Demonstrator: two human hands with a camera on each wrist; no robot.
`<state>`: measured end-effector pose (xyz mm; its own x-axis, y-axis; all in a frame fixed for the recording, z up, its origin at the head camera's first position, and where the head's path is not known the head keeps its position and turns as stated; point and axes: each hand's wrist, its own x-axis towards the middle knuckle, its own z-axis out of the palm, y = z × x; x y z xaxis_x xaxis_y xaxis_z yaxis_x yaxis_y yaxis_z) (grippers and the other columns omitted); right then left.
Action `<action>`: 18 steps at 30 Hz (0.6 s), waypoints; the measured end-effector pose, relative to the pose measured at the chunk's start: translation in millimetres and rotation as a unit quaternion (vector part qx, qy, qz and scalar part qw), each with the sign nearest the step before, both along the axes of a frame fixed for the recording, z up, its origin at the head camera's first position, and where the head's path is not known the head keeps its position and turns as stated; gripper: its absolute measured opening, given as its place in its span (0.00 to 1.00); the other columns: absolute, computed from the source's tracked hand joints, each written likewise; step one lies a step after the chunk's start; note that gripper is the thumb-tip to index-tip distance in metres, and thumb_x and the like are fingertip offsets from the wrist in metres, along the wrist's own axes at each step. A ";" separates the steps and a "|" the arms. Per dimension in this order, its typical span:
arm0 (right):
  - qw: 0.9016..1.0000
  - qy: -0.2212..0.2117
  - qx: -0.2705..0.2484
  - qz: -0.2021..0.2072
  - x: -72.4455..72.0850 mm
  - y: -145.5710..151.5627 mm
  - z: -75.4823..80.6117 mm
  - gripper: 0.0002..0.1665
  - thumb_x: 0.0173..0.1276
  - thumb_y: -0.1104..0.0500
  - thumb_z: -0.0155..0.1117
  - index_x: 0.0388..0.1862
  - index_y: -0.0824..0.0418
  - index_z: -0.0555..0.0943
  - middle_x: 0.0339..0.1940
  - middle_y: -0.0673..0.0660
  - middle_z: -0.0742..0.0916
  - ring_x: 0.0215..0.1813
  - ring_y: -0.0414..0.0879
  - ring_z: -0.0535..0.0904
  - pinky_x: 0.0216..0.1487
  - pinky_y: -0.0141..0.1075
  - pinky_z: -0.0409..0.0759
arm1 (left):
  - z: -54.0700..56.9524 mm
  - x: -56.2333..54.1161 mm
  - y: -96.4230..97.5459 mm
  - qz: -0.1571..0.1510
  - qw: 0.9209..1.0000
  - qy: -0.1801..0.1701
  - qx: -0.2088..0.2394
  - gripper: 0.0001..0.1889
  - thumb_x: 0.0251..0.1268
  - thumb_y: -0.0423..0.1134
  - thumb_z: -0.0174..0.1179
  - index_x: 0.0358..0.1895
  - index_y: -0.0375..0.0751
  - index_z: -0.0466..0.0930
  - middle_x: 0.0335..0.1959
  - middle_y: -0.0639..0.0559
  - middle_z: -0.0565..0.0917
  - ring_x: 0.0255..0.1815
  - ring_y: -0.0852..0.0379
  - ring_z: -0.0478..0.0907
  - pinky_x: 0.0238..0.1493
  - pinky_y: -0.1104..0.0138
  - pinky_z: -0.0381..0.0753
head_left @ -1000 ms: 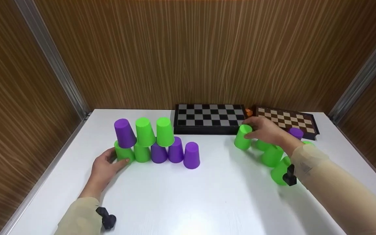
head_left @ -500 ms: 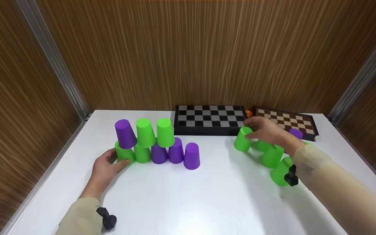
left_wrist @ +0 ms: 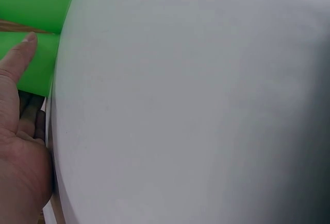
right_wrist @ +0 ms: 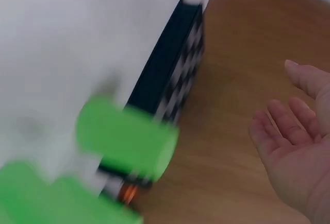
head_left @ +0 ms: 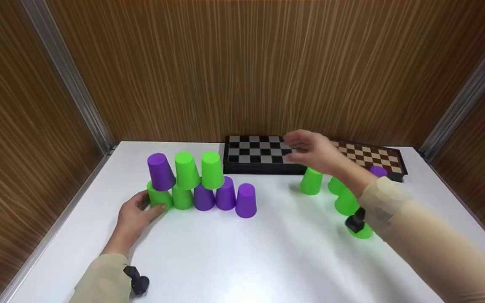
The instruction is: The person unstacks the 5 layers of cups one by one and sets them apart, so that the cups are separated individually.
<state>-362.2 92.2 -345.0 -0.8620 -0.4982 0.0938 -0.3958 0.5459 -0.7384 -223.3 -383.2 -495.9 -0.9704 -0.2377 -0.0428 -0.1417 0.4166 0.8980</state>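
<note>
My left hand (head_left: 135, 216) grips the leftmost green cup (head_left: 159, 198) of a row, thumb in front and fingers around its far side. In that row stand another green cup (head_left: 182, 198) and three purple cups, the rightmost purple cup (head_left: 246, 201) bearing nothing. A purple cup (head_left: 161, 171), a green cup (head_left: 187, 170) and a second green cup (head_left: 212, 170) form the upper level, all upside down. My right hand (head_left: 316, 152) is in the air with fingers spread and nothing held, above a lone green cup (head_left: 311, 182). In the right wrist view that green cup (right_wrist: 124, 136) is apart from the hand.
Behind the cups lies a black-and-grey chessboard (head_left: 255, 153), partly covered by my right hand. A brown-and-cream chessboard (head_left: 369, 156) is at the back right. Several more green cups (head_left: 346, 203) and a purple cup (head_left: 378, 171) stand near my right forearm. Wood-grain panels (head_left: 242, 67) enclose the table.
My right hand has let go of the lone green cup and risen up and to the left, leaving the cup standing. My left hand and the stacked cups have stayed put.
</note>
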 end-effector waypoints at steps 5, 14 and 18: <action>0.999 0.020 -0.019 0.031 16.1 -52.0 0.7 0.33 0.73 0.53 0.75 0.73 0.56 0.77 0.68 0.53 0.83 0.71 0.50 0.77 0.75 0.47 0.76 | -3.5 0.1 1.1 -0.003 1.000 0.001 0.004 0.45 0.69 0.46 0.74 0.82 0.34 0.61 0.80 0.34 0.67 0.82 0.37 0.60 0.84 0.47 0.58; 0.997 0.029 -0.036 0.064 27.9 -131.6 -8.0 0.34 0.74 0.52 0.74 0.75 0.56 0.76 0.70 0.57 0.83 0.71 0.50 0.78 0.74 0.44 0.77 | -5.6 1.6 -2.0 0.004 1.000 0.000 -0.011 0.44 0.70 0.47 0.73 0.81 0.33 0.62 0.79 0.33 0.68 0.82 0.36 0.62 0.84 0.48 0.59; 0.998 0.018 -0.031 0.057 27.9 -151.9 -15.0 0.34 0.75 0.49 0.73 0.75 0.55 0.76 0.69 0.57 0.83 0.70 0.52 0.79 0.71 0.45 0.80 | -3.6 2.4 -3.5 0.005 1.000 -0.001 -0.012 0.44 0.70 0.47 0.73 0.81 0.32 0.61 0.79 0.33 0.67 0.82 0.36 0.62 0.84 0.48 0.59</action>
<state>-334.3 -59.7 -360.0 -0.7959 -0.5843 0.1584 -0.4798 0.4493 -0.7536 -220.9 -386.7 -499.6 -0.9681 -0.2475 -0.0393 -0.1477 0.4367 0.8874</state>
